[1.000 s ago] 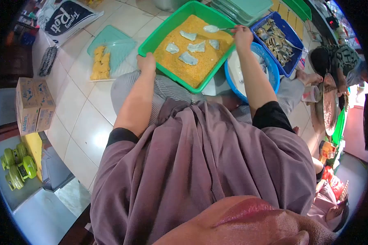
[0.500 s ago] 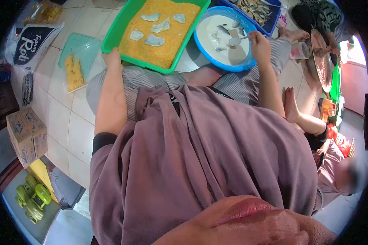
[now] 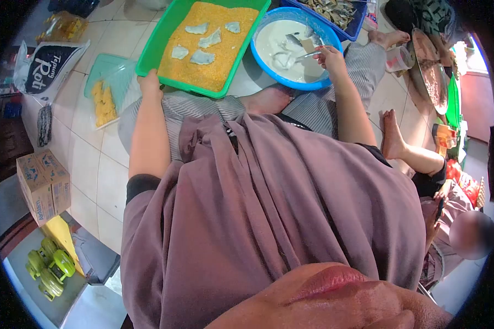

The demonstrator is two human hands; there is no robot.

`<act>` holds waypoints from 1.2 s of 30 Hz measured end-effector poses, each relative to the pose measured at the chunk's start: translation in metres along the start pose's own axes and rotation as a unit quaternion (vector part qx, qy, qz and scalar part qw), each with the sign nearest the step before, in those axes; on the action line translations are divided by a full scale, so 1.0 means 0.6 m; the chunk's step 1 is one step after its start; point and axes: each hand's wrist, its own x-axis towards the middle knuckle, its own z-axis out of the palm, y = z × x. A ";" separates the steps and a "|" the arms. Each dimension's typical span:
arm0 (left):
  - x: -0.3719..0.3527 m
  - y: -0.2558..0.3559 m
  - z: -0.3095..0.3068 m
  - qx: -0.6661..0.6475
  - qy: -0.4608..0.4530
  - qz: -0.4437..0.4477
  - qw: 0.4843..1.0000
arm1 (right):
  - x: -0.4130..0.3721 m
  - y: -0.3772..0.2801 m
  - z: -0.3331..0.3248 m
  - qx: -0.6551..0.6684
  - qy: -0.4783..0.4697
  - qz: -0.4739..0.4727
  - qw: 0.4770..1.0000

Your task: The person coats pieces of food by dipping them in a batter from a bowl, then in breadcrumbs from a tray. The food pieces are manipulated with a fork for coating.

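Note:
My left hand (image 3: 150, 85) grips the near-left corner of a green tray (image 3: 194, 89). Orange-yellow crumbs (image 3: 191, 75) fill the tray, with several white-coated pieces (image 3: 202, 57) lying apart on them. A metal spoon (image 3: 308, 54) is in the closed fingers of my right hand (image 3: 331, 59), at the right side of a blue basin (image 3: 296, 84). White batter (image 3: 270, 39) fills the basin, and the spoon's bowl end is down in it. Silvery-grey pieces, seemingly fish (image 3: 294, 40), stick partly out of the batter.
Behind the basin stands a dark blue crate (image 3: 360, 24) of fish-like pieces. At left are a lidded container (image 3: 104, 107) with yellow pieces, a flour bag (image 3: 52, 68) and a cardboard box (image 3: 44, 183). Another person (image 3: 450, 211) sits at right, near a large round tray (image 3: 429, 71).
In the basin, my right hand has moved the spoon left, and its bowl now sits deeper in the batter. My left hand keeps its hold on the tray. The whole view has shifted slightly.

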 end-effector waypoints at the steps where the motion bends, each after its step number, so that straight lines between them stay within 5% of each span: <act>1: 0.000 0.001 0.000 0.006 0.000 0.000 1.000 | 0.000 0.000 -0.003 0.024 0.014 0.003 1.000; 7: 0.012 -0.008 -0.006 0.012 -0.016 0.007 1.000 | 0.000 -0.012 -0.021 0.023 0.132 -0.118 0.984; 13: 0.005 -0.005 -0.001 0.005 0.000 0.005 1.000 | -0.019 -0.060 0.036 -0.025 0.087 -0.197 0.976; 18: 0.015 -0.010 -0.008 -0.002 -0.021 0.005 1.000 | -0.023 -0.063 0.077 -0.257 0.047 -0.327 0.908; 21: 0.028 -0.019 -0.009 0.020 -0.005 0.010 1.000 | -0.049 -0.083 0.083 -0.332 0.102 -0.354 0.868; 30: 0.029 -0.021 -0.009 0.011 -0.010 0.007 1.000 | -0.021 -0.058 0.047 -0.320 0.226 -0.253 0.885; 33: 0.028 -0.020 -0.007 0.015 0.004 -0.001 1.000 | -0.017 -0.041 0.051 -0.210 0.152 -0.176 0.950; 36: 0.021 -0.016 -0.005 0.021 0.015 -0.002 1.000 | 0.029 0.009 0.024 -0.179 0.179 -0.148 0.956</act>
